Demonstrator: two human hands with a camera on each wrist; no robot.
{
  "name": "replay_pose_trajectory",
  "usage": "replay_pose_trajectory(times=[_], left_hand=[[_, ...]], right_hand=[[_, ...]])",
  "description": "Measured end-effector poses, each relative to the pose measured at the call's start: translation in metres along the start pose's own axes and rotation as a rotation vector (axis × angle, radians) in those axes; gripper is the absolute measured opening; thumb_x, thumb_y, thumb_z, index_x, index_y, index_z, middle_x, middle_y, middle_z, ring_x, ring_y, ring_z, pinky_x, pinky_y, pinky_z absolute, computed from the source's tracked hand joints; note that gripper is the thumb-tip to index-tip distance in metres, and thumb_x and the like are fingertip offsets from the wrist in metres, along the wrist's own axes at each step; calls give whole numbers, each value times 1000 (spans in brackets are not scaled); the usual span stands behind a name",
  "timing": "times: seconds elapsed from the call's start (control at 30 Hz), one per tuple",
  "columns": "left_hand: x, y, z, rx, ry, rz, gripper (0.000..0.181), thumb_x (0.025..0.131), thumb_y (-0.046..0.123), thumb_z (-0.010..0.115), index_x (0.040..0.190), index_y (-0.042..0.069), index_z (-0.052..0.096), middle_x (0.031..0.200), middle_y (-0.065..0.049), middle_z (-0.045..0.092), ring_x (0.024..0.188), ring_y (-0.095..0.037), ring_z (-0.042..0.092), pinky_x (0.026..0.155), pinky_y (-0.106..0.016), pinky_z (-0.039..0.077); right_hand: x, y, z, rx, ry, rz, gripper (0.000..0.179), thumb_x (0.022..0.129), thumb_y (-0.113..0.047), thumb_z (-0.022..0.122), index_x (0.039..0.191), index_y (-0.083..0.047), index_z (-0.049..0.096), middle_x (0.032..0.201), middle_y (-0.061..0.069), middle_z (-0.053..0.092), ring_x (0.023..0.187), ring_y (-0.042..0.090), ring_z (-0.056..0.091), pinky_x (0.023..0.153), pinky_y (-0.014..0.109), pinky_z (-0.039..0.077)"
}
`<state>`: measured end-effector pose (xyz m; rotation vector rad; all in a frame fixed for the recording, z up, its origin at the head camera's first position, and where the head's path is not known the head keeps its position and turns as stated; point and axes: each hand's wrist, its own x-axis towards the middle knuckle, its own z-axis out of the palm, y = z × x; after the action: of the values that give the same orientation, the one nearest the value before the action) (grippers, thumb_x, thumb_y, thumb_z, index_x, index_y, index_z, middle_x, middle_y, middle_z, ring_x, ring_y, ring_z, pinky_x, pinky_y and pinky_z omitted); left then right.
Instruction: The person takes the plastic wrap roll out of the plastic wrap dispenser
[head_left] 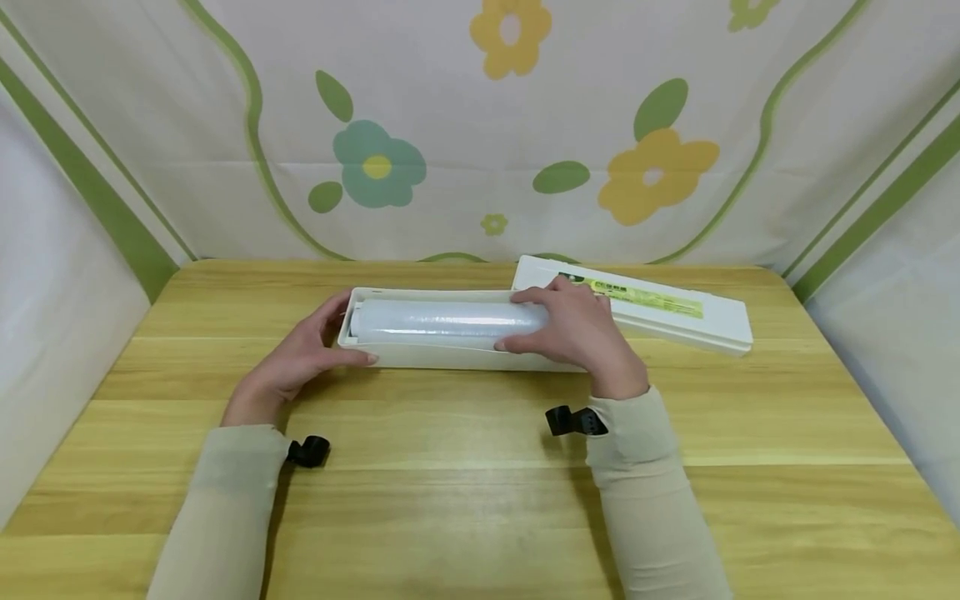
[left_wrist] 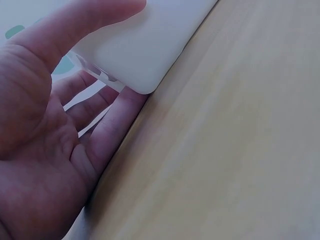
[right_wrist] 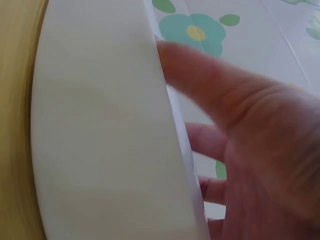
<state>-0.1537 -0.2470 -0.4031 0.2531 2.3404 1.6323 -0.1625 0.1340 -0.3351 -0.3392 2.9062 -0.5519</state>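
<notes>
A long white box [head_left: 450, 358] lies across the table, its top off. Inside it is a roll of cling film [head_left: 442, 319], shiny and clear, running lengthwise. My left hand [head_left: 303, 354] grips the box's left end, thumb on the front wall and fingers behind the end; the left wrist view shows that thumb [left_wrist: 95, 17] along the white wall. Over the right part of the box, my right hand [head_left: 581, 329] holds the roll from above, thumb at the front rim and fingers toward the back rim. It hides the roll's right end. In the right wrist view the thumb [right_wrist: 200, 75] meets the rim.
A white lid [head_left: 720, 321] with a yellow-green label [head_left: 645, 297] lies at an angle behind and right of the box. The wooden table [head_left: 450, 500] ends at a flower-printed cloth [head_left: 465, 192] at the back. Black wrist mounts [head_left: 309, 452] stick out from both sleeves.
</notes>
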Motion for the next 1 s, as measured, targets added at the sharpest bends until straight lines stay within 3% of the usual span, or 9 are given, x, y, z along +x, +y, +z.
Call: replay_pose_trajectory(times=[0.3,0.63,1.0], left_hand=[[2,-1,0,1,2,9,101,88,13,89,169,33,31,158,-3,44,137,-25,44,107,-26,44],[0,0,0,-9,-1,-6,104,88,14,89,170,33,29,159,-3,42,138,-25,43,106,-22,44],[1,2,0,-10,0,-14,103,88,13,89,169,33,30,159,-3,42,138,-25,42,107,-23,42]], right_hand=[[0,-10,2,-203,39,-18,76,82,-71,83,146,-34,67,138,6,69,121,45,59,101,61,43],[-1,-12,5,-212,13,-9,82,83,-75,79,151,-34,60,146,6,64,125,44,54,105,65,40],[1,-11,7,-246,51,-30,79,79,-75,82,145,-35,65,137,4,66,119,39,57,100,58,43]])
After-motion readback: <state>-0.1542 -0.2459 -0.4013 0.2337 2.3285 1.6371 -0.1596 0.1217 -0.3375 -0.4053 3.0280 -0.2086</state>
